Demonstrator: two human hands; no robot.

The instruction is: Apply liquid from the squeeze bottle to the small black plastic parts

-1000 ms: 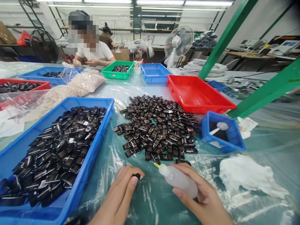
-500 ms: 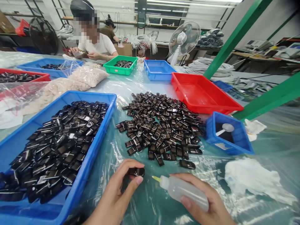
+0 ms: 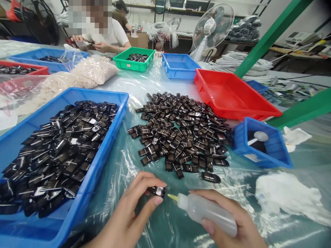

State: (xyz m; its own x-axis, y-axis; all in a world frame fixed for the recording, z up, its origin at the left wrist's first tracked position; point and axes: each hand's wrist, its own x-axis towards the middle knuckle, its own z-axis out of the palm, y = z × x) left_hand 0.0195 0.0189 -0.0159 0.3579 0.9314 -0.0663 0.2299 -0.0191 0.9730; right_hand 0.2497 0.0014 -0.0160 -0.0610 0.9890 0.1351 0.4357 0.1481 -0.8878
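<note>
Between thumb and fingers, my left hand (image 3: pixel 138 203) pinches a small glossy black plastic casing (image 3: pixel 158 191) near the front of the table. My right hand (image 3: pixel 227 220) is wrapped round a translucent squeeze bottle (image 3: pixel 207 210), which lies tilted with its yellow nozzle tip (image 3: pixel 172 197) pointing left. A small gap separates the tip from the casing's right end. Just beyond both hands spreads a loose pile of similar black casings (image 3: pixel 181 134); a single casing (image 3: pixel 211 177) lies at its near edge.
A large blue tray (image 3: pixel 103 172) full of black casings stands at left. Right of the pile are a red tray (image 3: pixel 232 93), a small blue bin (image 3: pixel 274 151) with a white scoop (image 3: pixel 260 136), and a crumpled white cloth (image 3: pixel 289 196). Another person sits across the table behind a green tray (image 3: pixel 133 65).
The casing in my left hand has turned a little, showing a shinier end, and sits closer to the nozzle. The camera view has tipped slightly downward. Both hands keep their hold.
</note>
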